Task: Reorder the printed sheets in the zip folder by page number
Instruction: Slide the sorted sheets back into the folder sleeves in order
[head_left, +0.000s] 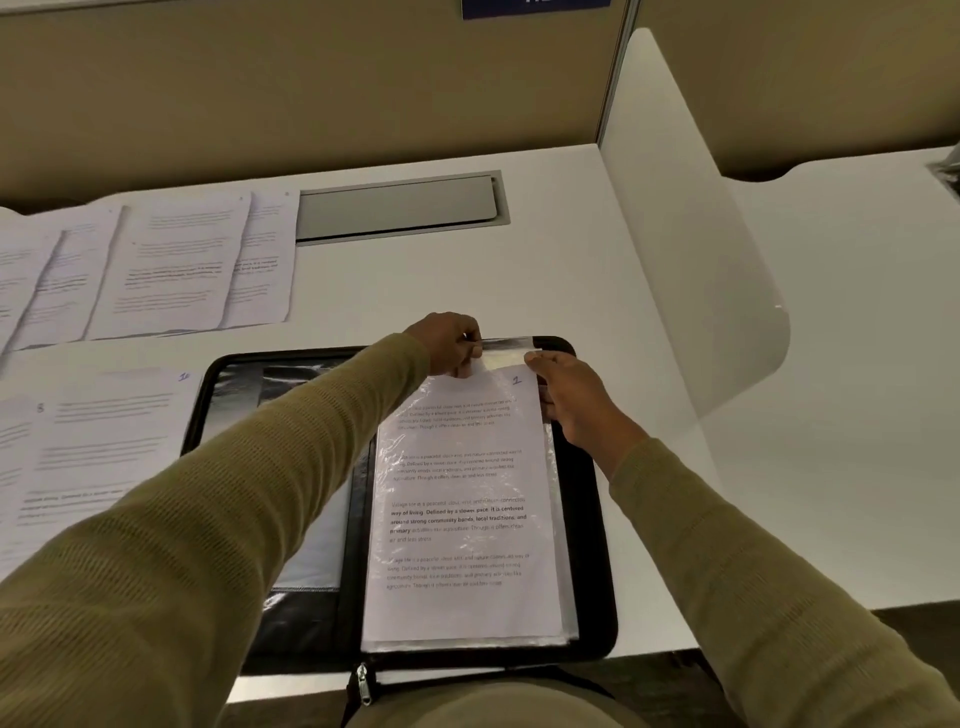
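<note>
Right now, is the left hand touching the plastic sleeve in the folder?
Touching. The head view shows the left hand pinching the top edge of the sleeve, just above the sheet.

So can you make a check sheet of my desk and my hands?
Surface: white desk, partly covered by paper.
Job's things: open black zip folder at the near edge; sheet marked 1 inside a plastic sleeve on its right half; loose printed sheets spread at left.
Clutter: nothing seen.
Grips: left grip pinches the sleeve's top edge; right grip holds its top right corner.
Cables: nothing seen; a closed grey hatch in the desk.
Surroundings: beige partition behind, white divider at right.
</note>
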